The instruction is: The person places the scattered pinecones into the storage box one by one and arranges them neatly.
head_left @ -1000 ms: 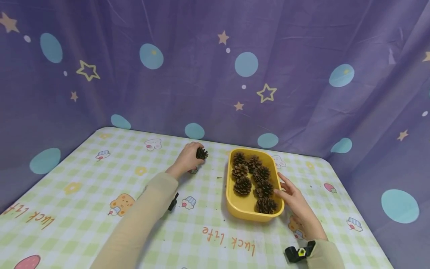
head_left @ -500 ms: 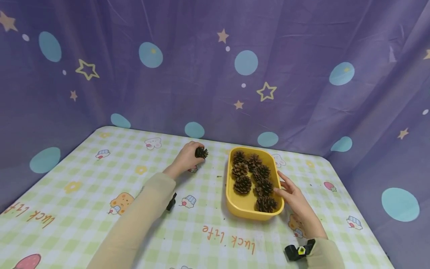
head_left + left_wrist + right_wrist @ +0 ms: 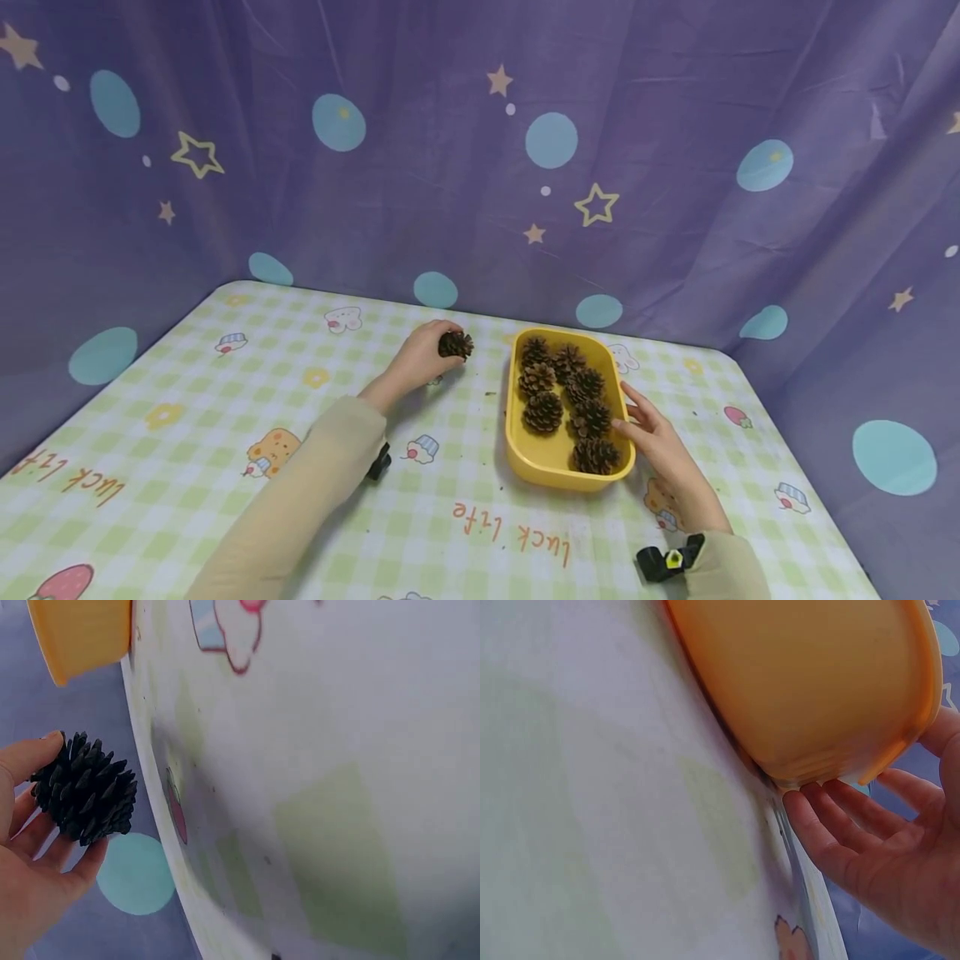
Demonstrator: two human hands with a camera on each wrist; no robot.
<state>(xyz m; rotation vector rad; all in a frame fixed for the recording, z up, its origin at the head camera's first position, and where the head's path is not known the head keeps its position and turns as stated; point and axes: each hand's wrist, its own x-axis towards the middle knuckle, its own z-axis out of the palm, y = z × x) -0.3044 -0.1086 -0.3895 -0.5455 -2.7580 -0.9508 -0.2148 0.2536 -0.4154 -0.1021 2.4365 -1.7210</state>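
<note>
My left hand [image 3: 420, 360] pinches a dark brown pine cone [image 3: 456, 344] between thumb and fingers. It is left of the yellow box, over the table. In the left wrist view the pine cone [image 3: 86, 791] sits in the fingertips, above the cloth. A yellow plastic box [image 3: 536, 473] stands on the table with several pine cones inside, lined along its two long sides. My right hand [image 3: 660, 446] holds the box's right wall, thumb over the rim and fingers outside. In the right wrist view the fingertips [image 3: 802, 806] touch the outer wall of the box [image 3: 802, 682].
A green-and-white checked cloth [image 3: 420, 533] with cartoon prints covers the table. Small dark crumbs lie on it near the box. A purple curtain [image 3: 420, 192] with stars and blue dots stands behind the table and at its sides. A black strap device [image 3: 670, 561] is on the right wrist.
My left hand, with the pine cone, has shifted slightly to the right and turned, so more of the cone shows. The right hand and the box have stayed put.
</note>
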